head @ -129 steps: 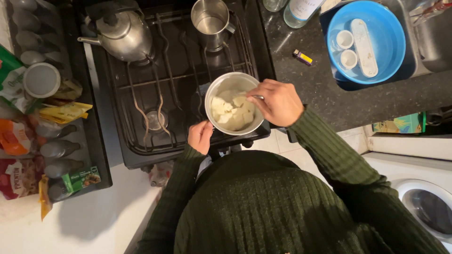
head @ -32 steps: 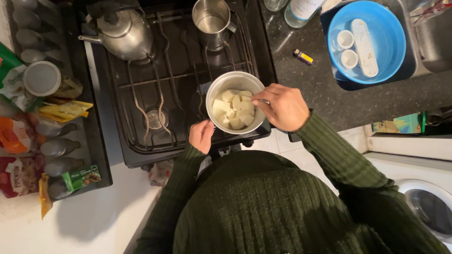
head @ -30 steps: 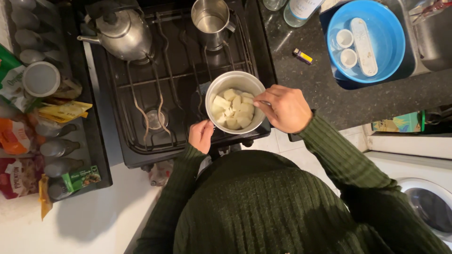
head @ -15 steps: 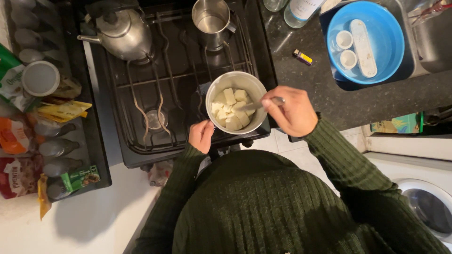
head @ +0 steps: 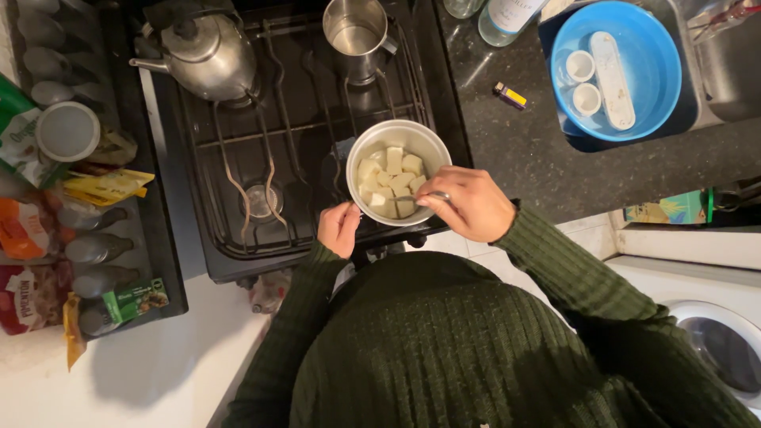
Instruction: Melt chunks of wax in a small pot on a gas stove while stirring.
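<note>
At the far left, a dark tray (head: pixel 170 261) holds packages: a green and white bag (head: pixel 17 131) at the top, a round white lid (head: pixel 67 132) beside it, flat yellow packets (head: pixel 107 188) below, then an orange bag (head: pixel 25 230), a red bag (head: pixel 28 293) and a small green label (head: pixel 135 299) on a bottle near the bottom. To the right stands a black gas stove (head: pixel 301 119) with a steel kettle (head: pixel 208 55) and a steel cup (head: pixel 355 36) on the back burners. The left hand (head: pixel 339 228) closes its grip on the handle of a small steel pot (head: pixel 399 132), which sits at the front right of the stove and holds pale cubes (head: pixel 390 184). The right hand (head: pixel 468 204) is at the pot's rim, grip together on a metal utensil (head: pixel 438 196) that reaches into the cubes. On the dark surface (head: pixel 547 170) to the right lies a small purple and yellow lighter (head: pixel 510 96), then a blue bowl (head: pixel 662 75) with 2 white cups (head: pixel 583 83) inside. At the right edge stands a green and yellow box (head: pixel 667 209).
</note>
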